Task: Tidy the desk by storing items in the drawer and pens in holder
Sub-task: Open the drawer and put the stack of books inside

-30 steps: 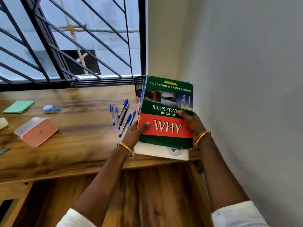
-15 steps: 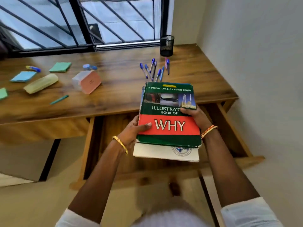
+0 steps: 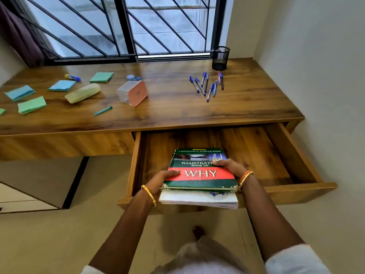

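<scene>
Both hands clamp a stack of books over the open drawer [image 3: 292, 155] — the left hand [image 3: 161, 179] grips the stack's near-left edge with its thumb on the red band of the green hardback [image 3: 199, 171], while the right hand [image 3: 230, 167] holds the right side, fingers spread across the cover. A white paperback [image 3: 197, 199] sits beneath the hardback, jutting out past the drawer's front panel. On the wooden desk [image 3: 167, 115] above, a scatter of blue pens [image 3: 207, 84] lies just in front of the black mesh holder [image 3: 220, 57] by the window. Farther left rest a pink box [image 3: 136, 92], a yellow pouch [image 3: 83, 93], a teal pen [image 3: 103, 111] and several sticky-note pads [image 3: 31, 104] — all well apart from the drawer.
</scene>
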